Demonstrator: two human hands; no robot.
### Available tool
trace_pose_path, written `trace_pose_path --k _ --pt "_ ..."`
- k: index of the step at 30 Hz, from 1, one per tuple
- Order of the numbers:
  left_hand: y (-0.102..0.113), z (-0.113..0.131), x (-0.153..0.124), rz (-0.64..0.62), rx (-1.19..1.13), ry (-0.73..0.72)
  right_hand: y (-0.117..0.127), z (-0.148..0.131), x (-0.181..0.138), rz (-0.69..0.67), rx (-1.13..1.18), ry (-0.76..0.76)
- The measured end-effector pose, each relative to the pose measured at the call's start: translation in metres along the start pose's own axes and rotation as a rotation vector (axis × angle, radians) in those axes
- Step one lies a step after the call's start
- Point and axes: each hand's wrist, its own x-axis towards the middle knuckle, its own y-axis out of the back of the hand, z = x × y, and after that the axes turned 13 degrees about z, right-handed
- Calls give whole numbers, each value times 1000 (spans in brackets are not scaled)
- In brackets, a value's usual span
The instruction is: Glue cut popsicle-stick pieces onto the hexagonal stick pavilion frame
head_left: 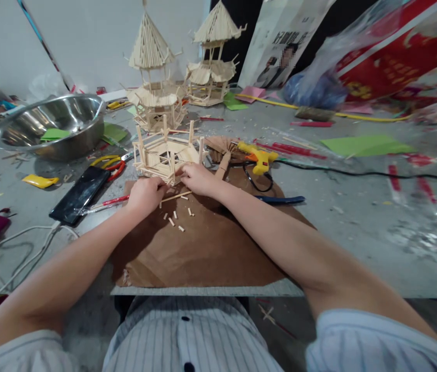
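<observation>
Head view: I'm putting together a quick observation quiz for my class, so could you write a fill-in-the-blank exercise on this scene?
1. Behind the low stick frame stand ____ roofed towers.
2. The hand nearer the glue gun is the ____ one.
3. The paper in the metal bowl is ____.
4. The white cable runs to the black ____.

Missing words: two; right; green; phone

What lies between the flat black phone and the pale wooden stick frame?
In the head view, curved yellow and orange tool handles lie between the phone and the frame.
</observation>
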Motion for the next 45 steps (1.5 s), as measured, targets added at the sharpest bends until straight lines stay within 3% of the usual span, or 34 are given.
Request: trace_pose_path --k 22,36,45 --pt "-3 0 3 -7 47 -26 -4 3 0 11 6 17" --pt "-6 -2 -3 43 210 -210 -4 2 -1 7 -2 17" --pt "-6 -3 -2 58 219 -231 -3 1 -2 -3 -15 22"
